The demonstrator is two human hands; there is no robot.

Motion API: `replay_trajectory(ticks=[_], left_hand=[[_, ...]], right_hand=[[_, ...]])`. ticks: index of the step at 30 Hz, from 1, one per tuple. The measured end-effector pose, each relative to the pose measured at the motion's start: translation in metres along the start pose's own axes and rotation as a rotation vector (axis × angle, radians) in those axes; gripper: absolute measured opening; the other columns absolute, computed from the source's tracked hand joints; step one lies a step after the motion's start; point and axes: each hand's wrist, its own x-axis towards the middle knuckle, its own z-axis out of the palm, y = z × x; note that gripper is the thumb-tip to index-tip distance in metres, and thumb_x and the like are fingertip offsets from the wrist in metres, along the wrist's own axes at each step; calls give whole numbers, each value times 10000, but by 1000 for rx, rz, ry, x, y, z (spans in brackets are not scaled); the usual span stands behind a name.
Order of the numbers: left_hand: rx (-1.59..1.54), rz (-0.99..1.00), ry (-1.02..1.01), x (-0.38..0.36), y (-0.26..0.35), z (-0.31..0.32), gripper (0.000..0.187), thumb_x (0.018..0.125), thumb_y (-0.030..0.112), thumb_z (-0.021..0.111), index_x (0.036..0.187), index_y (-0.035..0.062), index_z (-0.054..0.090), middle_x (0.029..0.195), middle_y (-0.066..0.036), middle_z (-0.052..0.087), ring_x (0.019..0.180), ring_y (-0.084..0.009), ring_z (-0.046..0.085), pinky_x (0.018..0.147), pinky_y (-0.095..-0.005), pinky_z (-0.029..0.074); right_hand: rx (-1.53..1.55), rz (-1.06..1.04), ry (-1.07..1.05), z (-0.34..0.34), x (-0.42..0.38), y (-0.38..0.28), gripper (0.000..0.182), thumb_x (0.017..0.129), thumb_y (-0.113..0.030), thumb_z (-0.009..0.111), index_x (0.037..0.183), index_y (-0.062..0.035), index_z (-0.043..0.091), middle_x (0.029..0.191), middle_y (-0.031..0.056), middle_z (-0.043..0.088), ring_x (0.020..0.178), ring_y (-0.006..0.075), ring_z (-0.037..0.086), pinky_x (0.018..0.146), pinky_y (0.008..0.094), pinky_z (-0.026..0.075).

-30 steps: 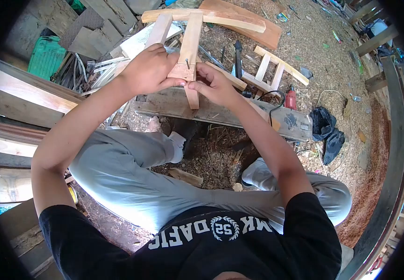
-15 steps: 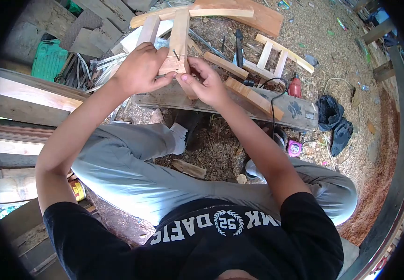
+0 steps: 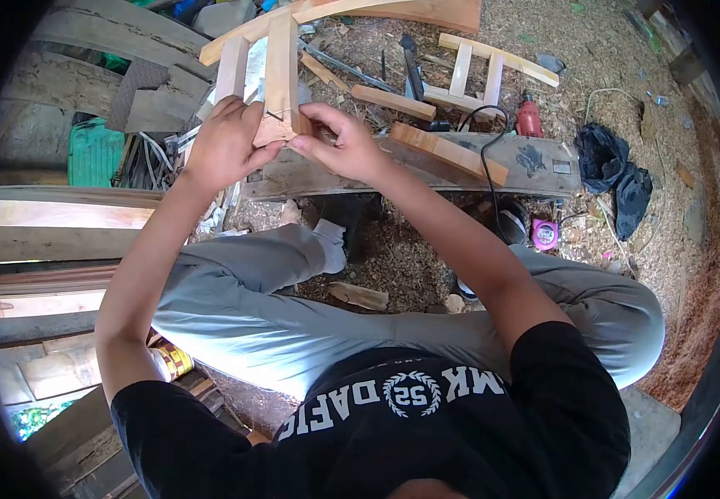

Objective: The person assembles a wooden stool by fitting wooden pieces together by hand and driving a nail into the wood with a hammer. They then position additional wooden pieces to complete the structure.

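A pale wooden frame [image 3: 282, 66] extends away from me, with two legs joined to a long curved rail at its far end. My left hand [image 3: 225, 145] is closed on the near end of this frame from the left, its thumb pointing toward the corner. From the other side my right hand [image 3: 339, 148] grips the same corner, thumb in front and fingers curled behind, partly hidden. A dark nail [image 3: 274, 116] sticks out of the wood between my hands. The thumbs are close together at the near end.
A worn plank [image 3: 410, 170] lies beyond my knees, carrying a wood block [image 3: 449, 153]. To the right are a red power tool [image 3: 529, 116] with a black cord, a pink tape measure [image 3: 545, 234] and black plastic bags [image 3: 613, 170]. Stacked boards [image 3: 60, 224] stand at left.
The view has shifted a little, and the frame with both hands sits further left. The near end is turned, so the nail points more sideways. Both hands keep hold of the frame.
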Motion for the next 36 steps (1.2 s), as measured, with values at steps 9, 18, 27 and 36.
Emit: replay_trajectory(ticks=[9, 18, 27, 36], left_hand=[[-24, -87, -139, -4, -4, -2, 565, 840, 353, 759, 1187, -50, 569, 1036, -299, 657, 1065, -486, 595, 1003, -520, 455], [-73, -109, -175, -6, -17, 1, 625, 834, 382, 750, 1251, -44, 561, 1048, -306, 655, 1094, -502, 586, 1057, -537, 429], [-105, -132, -228, 0, -21, -4, 649, 744, 402, 805, 1157, -33, 559, 1070, -297, 636, 1106, -528, 577, 1076, -555, 425], [-138, -68, -190, 4, -23, -10, 616, 740, 423, 846, 1050, -24, 558, 886, -189, 662, 954, -393, 652, 1089, -482, 427]], right_hand=[[-104, -23, -34, -4, 4, -19, 426, 971, -230, 756, 1301, 8, 629, 1157, 117, 708, 1057, 173, 673, 936, 319, 534], [-472, 357, 199, -89, 10, 33, 332, 967, -276, 685, 1139, 8, 710, 1009, 166, 753, 896, 310, 737, 824, 418, 573], [-1276, 815, -29, -208, 62, 174, 345, 933, -363, 641, 1158, -110, 709, 1163, 164, 741, 1093, 361, 706, 975, 506, 519], [-1346, 1014, 238, -214, 80, 236, 391, 920, -218, 631, 1289, -91, 651, 1163, 160, 750, 1204, 382, 656, 1122, 581, 355]])
